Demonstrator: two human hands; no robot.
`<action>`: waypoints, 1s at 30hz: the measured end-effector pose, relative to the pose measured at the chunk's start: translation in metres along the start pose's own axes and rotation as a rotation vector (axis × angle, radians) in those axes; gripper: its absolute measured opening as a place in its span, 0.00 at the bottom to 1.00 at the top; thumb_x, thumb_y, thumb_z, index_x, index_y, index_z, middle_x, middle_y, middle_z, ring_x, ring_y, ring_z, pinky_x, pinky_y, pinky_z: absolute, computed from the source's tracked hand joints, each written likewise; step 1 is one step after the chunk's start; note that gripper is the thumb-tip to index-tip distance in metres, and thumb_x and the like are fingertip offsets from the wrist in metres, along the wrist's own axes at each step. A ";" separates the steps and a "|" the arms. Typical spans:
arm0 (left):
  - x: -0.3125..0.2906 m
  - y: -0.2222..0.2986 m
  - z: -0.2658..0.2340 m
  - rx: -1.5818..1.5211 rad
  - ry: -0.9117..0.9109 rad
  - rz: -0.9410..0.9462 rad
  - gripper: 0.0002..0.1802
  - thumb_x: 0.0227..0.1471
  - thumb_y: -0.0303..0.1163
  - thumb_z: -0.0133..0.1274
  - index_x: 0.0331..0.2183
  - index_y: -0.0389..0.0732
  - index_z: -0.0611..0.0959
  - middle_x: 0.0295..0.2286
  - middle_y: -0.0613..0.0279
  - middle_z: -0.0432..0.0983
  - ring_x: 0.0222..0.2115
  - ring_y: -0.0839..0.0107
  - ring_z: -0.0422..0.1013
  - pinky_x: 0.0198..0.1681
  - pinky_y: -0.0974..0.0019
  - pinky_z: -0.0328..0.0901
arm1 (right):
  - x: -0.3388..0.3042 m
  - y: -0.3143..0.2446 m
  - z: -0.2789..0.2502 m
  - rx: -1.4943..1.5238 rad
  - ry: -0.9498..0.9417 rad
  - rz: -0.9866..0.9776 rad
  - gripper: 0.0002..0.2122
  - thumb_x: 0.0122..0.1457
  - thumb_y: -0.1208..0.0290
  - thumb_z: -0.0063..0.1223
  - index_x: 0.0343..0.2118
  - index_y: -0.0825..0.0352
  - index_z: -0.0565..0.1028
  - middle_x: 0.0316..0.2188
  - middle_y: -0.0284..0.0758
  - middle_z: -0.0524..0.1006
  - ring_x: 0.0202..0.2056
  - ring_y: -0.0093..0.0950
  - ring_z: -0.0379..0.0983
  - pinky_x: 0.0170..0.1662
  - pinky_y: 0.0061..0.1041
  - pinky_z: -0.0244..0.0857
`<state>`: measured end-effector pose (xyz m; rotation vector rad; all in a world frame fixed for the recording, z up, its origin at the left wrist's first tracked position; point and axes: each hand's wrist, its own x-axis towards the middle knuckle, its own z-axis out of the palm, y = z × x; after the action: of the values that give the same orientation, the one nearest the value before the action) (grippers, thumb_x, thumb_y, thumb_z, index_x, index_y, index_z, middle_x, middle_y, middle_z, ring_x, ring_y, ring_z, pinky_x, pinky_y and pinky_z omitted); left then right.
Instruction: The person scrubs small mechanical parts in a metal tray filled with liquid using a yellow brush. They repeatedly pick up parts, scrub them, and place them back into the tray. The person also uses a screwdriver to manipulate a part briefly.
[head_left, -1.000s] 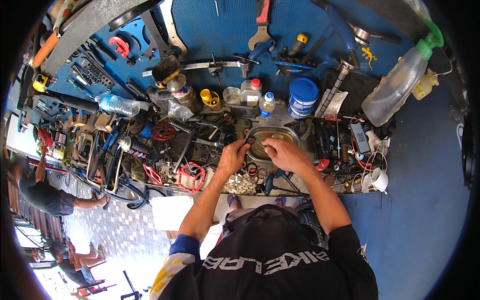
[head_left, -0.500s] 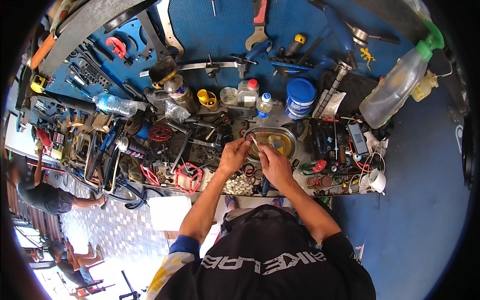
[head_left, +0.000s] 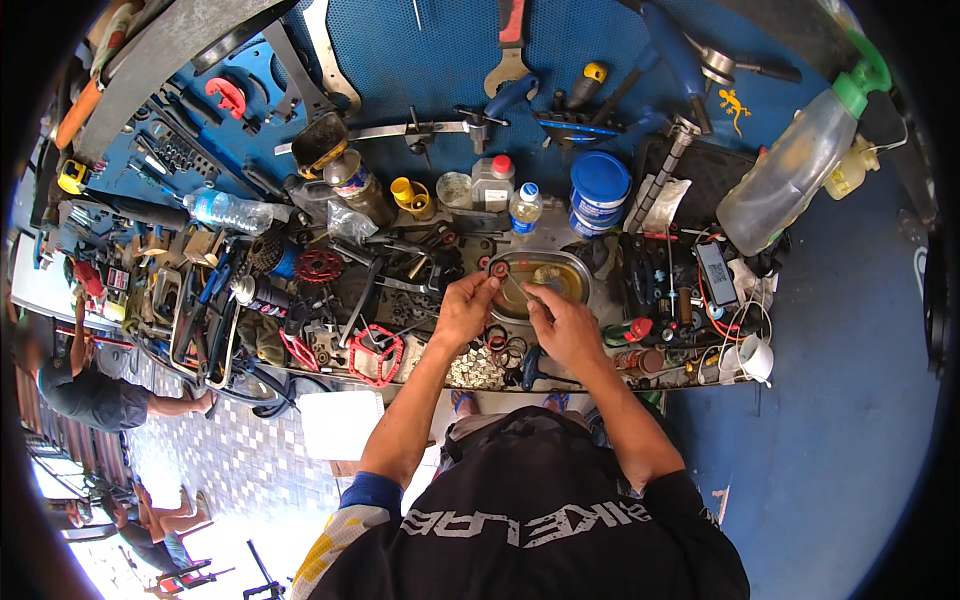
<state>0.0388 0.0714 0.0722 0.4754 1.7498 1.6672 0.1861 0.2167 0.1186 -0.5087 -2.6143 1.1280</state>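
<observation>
My left hand (head_left: 466, 312) pinches a small round bearing (head_left: 499, 268) with a reddish ring on its face, held up over the left end of an oval metal tray (head_left: 588, 290). In the tray lies a shallow yellowish liquid with a pale piece (head_left: 547, 274) in it. My right hand (head_left: 568, 327) is closed around a thin stick-like tool (head_left: 522, 291), whose tip points toward the bearing; its exact kind is too small to make out. Under my wrists, loose black rings (head_left: 508, 352) and a heap of chain (head_left: 476, 370) lie on the bench.
Red pedals (head_left: 375, 354), a cassette (head_left: 267, 252) and many tools crowd the left. Behind the tray stand a small bottle (head_left: 525, 208), a grey jug (head_left: 492, 183) and a blue tub (head_left: 600, 190). A phone (head_left: 716, 271) and white cup (head_left: 752, 360) are right. Two people are at far left.
My right hand has drawn back slightly down and right, away from the left, with the tool in it. The bearing in my left hand now faces up more plainly.
</observation>
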 end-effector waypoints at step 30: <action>0.002 -0.008 -0.005 0.336 0.124 0.307 0.14 0.68 0.36 0.54 0.41 0.34 0.84 0.25 0.64 0.80 0.25 0.78 0.69 0.30 0.68 0.66 | 0.037 -0.016 -0.025 -0.072 -0.200 0.003 0.11 0.68 0.68 0.52 0.50 0.64 0.78 0.42 0.45 0.84 0.43 0.48 0.82 0.46 0.42 0.74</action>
<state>0.0359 0.0684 0.0638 0.8451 2.1502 1.6351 0.1577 0.2380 0.1509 -0.4348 -2.8346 1.1424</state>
